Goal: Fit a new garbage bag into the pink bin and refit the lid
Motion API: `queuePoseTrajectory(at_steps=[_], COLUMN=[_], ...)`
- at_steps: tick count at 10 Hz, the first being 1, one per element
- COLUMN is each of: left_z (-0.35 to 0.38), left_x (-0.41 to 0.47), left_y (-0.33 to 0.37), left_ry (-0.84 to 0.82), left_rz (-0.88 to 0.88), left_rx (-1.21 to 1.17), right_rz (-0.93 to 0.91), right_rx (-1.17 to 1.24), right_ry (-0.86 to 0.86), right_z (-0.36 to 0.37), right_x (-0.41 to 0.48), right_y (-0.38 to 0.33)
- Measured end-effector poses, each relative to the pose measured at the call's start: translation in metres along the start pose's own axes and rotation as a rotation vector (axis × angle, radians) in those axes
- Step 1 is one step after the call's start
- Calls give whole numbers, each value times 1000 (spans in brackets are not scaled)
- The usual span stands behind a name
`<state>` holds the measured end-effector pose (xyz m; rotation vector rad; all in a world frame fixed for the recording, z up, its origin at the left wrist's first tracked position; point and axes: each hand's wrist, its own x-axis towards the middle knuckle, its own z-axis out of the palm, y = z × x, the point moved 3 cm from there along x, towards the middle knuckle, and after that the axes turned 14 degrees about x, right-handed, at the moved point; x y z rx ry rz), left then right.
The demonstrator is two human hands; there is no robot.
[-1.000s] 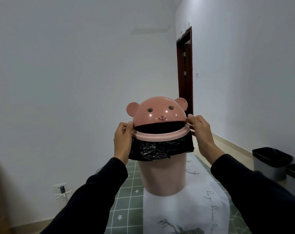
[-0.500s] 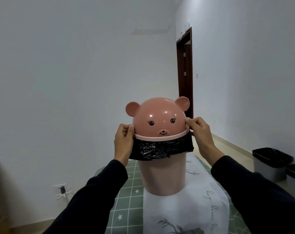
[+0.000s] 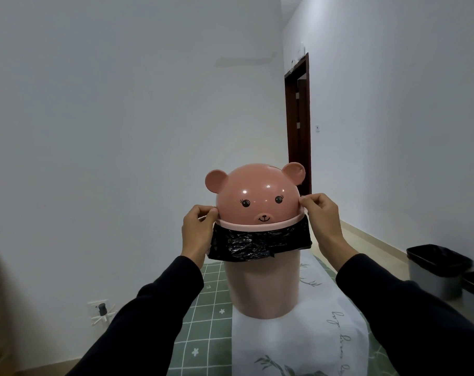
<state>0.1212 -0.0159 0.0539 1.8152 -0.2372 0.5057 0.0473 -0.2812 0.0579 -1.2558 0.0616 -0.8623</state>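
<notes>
The pink bin (image 3: 263, 286) stands upright on a cloth-covered table. A black garbage bag (image 3: 257, 244) is folded over its rim and hangs down as a crumpled collar. The pink bear-face lid (image 3: 257, 196), a dome with two round ears, sits on the rim with its swing flap closed and its face toward me. My left hand (image 3: 197, 229) pinches the lid's edge on the left side. My right hand (image 3: 322, 218) pinches the lid's edge on the right side, fingertips against the dome.
The table carries a green checked cloth (image 3: 206, 316) and a white runner (image 3: 298, 346). Two grey bins with black liners (image 3: 436, 270) stand on the floor at the right. A dark wooden door (image 3: 298, 123) is behind; a wall socket (image 3: 101, 310) sits low left.
The lid's swing flap rotated from open, showing a dark gap, to closed with the bear face forward. The lid sits level on the rim; both hands stayed at its sides.
</notes>
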Motion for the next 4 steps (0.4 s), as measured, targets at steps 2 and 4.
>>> queuePoseTrajectory(at_steps=[2,4], left_z=[-11,-18], left_x=[-2,-15], left_y=[28,57], left_ry=[-28,-523], left_rz=[12,-6], left_rx=[-91,-316], right_rz=[-182,-45], right_rx=[-42,151], right_ry=[63,-278], right_z=[14,39], right_x=[-8,-27], right_y=[-28,-59])
